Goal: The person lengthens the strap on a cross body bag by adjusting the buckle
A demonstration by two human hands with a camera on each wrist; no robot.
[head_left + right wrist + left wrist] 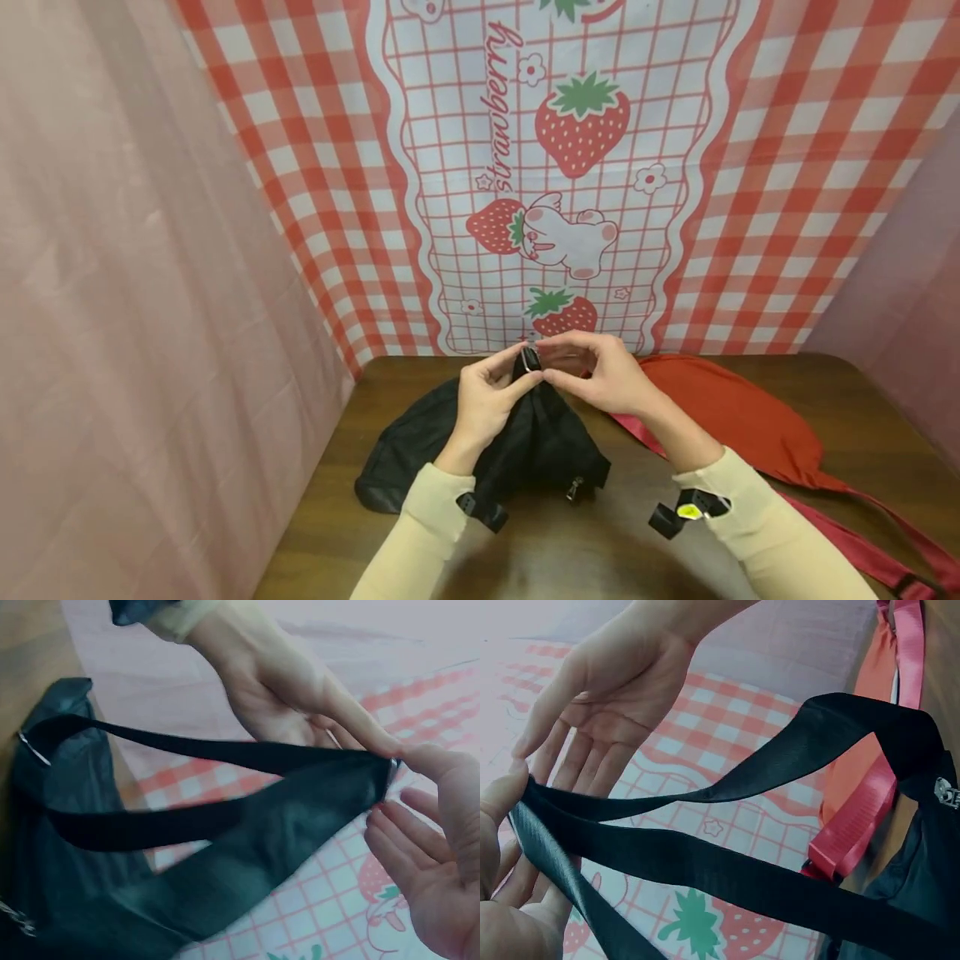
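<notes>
A black bag (420,450) lies slumped on the table. Its black strap (697,859) rises from it in a long loop, with a metal-edged slide buckle (531,359) at the raised end. With thumb and fingers my left hand (480,404) pinches the strap beside that buckle. From the other side, the thumb and index finger of my right hand (607,375) grip the buckle's edges. The two thumbs nearly meet there. In the right wrist view the other fingers of the right hand (442,862) spread below the buckle.
An orange-red bag (735,408) with a pink strap (847,533) lies on the right of the wooden table (322,517). A small zipper pull (574,489) hangs from the black bag. A strawberry-print cloth (570,167) hangs behind, and a pale curtain (165,300) on the left.
</notes>
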